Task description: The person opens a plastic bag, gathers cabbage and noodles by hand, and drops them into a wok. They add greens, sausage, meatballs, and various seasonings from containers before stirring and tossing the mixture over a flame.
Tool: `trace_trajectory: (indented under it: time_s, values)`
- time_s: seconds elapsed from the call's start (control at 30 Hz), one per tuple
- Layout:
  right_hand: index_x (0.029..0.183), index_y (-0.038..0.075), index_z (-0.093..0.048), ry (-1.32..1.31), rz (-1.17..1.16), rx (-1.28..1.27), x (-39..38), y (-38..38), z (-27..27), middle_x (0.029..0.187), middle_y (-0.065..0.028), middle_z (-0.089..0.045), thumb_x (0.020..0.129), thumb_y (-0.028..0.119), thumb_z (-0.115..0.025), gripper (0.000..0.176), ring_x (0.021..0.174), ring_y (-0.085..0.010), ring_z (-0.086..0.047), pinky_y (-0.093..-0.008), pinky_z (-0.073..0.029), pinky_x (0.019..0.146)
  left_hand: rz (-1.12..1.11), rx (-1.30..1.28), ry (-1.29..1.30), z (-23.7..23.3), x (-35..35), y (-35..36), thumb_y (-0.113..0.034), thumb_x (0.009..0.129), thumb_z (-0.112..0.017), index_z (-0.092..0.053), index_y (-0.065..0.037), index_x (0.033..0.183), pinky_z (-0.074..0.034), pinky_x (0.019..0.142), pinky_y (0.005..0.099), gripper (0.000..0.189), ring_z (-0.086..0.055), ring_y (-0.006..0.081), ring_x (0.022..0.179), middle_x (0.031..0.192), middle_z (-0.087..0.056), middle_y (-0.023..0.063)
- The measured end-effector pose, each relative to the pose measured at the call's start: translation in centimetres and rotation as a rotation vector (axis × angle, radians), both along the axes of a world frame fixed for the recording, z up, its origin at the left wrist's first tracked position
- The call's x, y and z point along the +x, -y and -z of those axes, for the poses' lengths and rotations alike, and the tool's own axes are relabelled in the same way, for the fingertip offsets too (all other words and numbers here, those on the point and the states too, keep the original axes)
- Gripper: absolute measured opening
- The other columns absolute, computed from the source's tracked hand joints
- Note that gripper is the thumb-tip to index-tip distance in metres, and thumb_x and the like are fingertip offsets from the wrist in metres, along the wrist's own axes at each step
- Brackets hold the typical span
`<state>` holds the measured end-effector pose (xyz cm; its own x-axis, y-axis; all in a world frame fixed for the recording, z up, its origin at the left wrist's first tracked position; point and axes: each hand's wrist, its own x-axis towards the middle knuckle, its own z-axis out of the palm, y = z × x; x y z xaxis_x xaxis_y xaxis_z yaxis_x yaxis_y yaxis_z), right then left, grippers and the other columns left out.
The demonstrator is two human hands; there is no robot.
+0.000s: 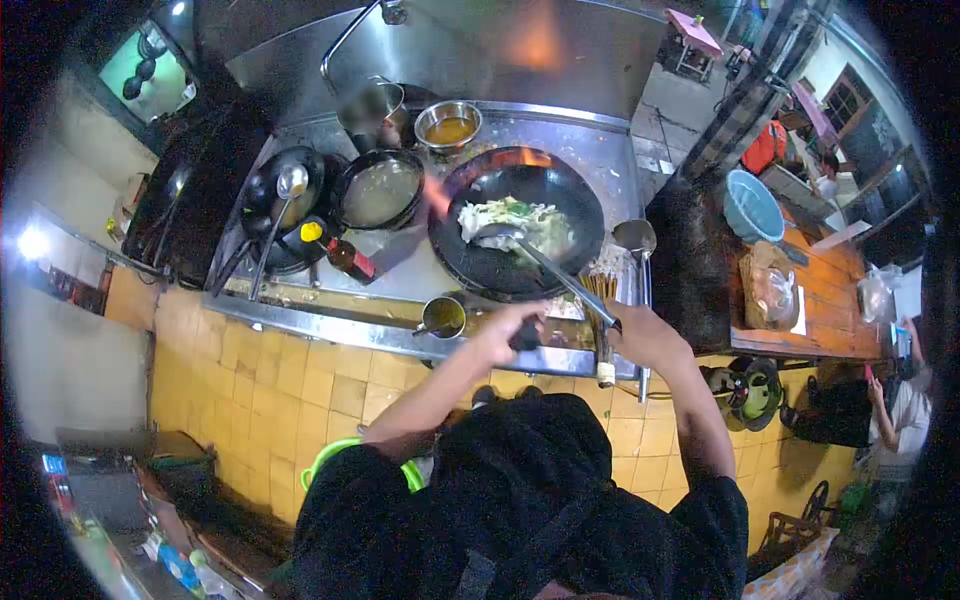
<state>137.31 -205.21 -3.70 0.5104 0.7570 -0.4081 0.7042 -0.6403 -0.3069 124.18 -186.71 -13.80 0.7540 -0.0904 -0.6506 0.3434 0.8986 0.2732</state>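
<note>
A large black wok (pixel 455 255) sits on the stove with pale shredded food and green bits in it (pixel 515 215). My right hand (pixel 648 338) is closed around the handle of a long metal ladle (pixel 555 270), whose bowl rests among the food. In front of the wok, my left hand (pixel 505 335) grips a dark handle on its near side, partly hidden by the fingers. Between my hands, a bamboo brush (pixel 603 345) lies across the stove's edge. A small metal cup (pixel 443 316) of yellowish liquid stands left of my left hand.
Left of the wok are a pan of cloudy liquid (pixel 380 190), a sauce bottle (pixel 348 258) with a yellow cap, and another wok (pixel 262 180) holding a ladle. A steel bowl (pixel 448 126) stands behind. Right, a wooden table (pixel 825 290) carries a blue basin (pixel 753 205). Flames flare at the wok's rim.
</note>
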Motion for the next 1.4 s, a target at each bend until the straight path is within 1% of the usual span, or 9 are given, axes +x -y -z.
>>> trace_trajectory:
  time_s: [0.07,0.3,0.47,0.57,0.77,0.9,0.97,1.1,1.4]
  values:
    - [0.118,0.001,-0.043,-0.018,-0.064,0.057,-0.5,0.3,-0.4,0.083,-0.0239,-0.06,0.078,0.015,-0.053,0.043,0.085,-0.0406,-0.057,-0.0484,-0.047,0.073,-0.079,0.147,0.0,5.5,0.1,-1.0,-0.017,0.083,-0.058,-0.051,-0.008,0.077,-0.043,0.048,0.0226,0.013,-0.049,0.0114,0.051,0.063,-0.051,0.0013]
    - [0.119,0.003,-0.043,0.069,0.106,-0.012,-3.1,-0.5,1.6,0.076,-0.0243,-0.059,0.079,0.014,-0.05,0.042,0.076,-0.0385,-0.06,-0.0469,-0.049,0.068,0.158,0.342,-0.024,-4.0,-3.9,5.2,-0.021,0.083,-0.056,-0.054,-0.005,0.074,-0.048,0.05,0.0317,0.019,-0.056,0.0167,0.051,0.06,-0.055,0.0063]
    - [0.11,-0.003,-0.047,0.202,0.013,0.025,-3.6,0.0,2.8,0.076,-0.0241,-0.061,0.081,0.008,-0.041,0.031,0.071,-0.0373,-0.062,-0.0465,-0.051,0.062,0.169,0.629,-0.164,0.9,-0.8,-0.3,-0.032,0.084,-0.053,-0.055,-0.009,0.072,-0.044,0.049,0.0324,0.026,-0.053,0.0152,0.048,0.057,-0.055,0.003]
    - [0.111,-0.001,-0.048,0.237,0.115,0.058,-4.4,-0.8,4.4,0.08,-0.0237,-0.061,0.082,0.008,-0.04,0.031,0.071,-0.0365,-0.063,-0.0467,-0.052,0.062,0.044,0.483,-0.039,1.4,-4.7,5.5,-0.016,0.087,-0.05,-0.049,-0.007,0.091,-0.049,0.049,0.0346,0.01,-0.055,0.0182,0.052,0.064,-0.055,0.0074]
    - [0.112,0.002,-0.05,0.164,0.068,0.012,-4.9,0.1,2.1,0.077,-0.0233,-0.061,0.083,0.011,-0.041,0.032,0.069,-0.0369,-0.062,-0.0463,-0.051,0.061,0.152,0.231,0.064,1.1,-1.9,-1.1,-0.025,0.084,-0.054,-0.054,-0.009,0.077,-0.044,0.05,0.0275,0.017,-0.054,0.015,0.055,0.063,-0.054,0.0035]
    - [0.122,0.007,-0.046,0.258,0.124,0.035,-3.0,0.0,5.2,0.073,-0.0219,-0.061,0.082,0.013,-0.043,0.04,0.066,-0.0361,-0.062,-0.0446,-0.051,0.059,-0.111,0.375,-0.085,3.9,-2.8,2.7,-0.023,0.083,-0.057,-0.052,-0.007,0.074,-0.044,0.048,0.0289,0.019,-0.051,0.0157,0.048,0.058,-0.052,0.0049]
    - [0.125,0.01,-0.045,0.317,0.152,0.003,-3.0,0.5,3.8,0.073,-0.0213,-0.061,0.082,0.014,-0.046,0.043,0.065,-0.0361,-0.062,-0.0447,-0.051,0.059,0.182,0.31,0.051,-0.7,-5.8,4.0,-0.022,0.084,-0.055,-0.052,-0.006,0.073,-0.046,0.049,0.0289,0.02,-0.052,0.0155,0.05,0.06,-0.053,0.006]
    - [0.126,0.022,-0.043,0.236,0.235,0.074,-3.8,2.2,-1.2,0.073,-0.0187,-0.061,0.079,0.022,-0.056,0.049,0.067,-0.037,-0.061,-0.0477,-0.049,0.06,0.047,0.52,0.036,6.0,-3.9,1.2,-0.019,0.084,-0.055,-0.051,-0.005,0.078,-0.044,0.047,0.0303,0.016,-0.051,0.0147,0.049,0.059,-0.052,0.005]
    - [0.134,0.009,-0.029,0.309,0.212,0.082,-0.3,-6.1,14.0,0.08,-0.023,-0.059,0.084,0.014,-0.041,0.051,0.073,-0.0396,-0.061,-0.0481,-0.05,0.065,-0.088,0.667,0.082,11.3,-0.1,-2.4,-0.009,0.08,-0.061,-0.049,-0.006,0.087,-0.047,0.046,0.0276,0.015,-0.054,0.0147,0.05,0.066,-0.054,0.0048]
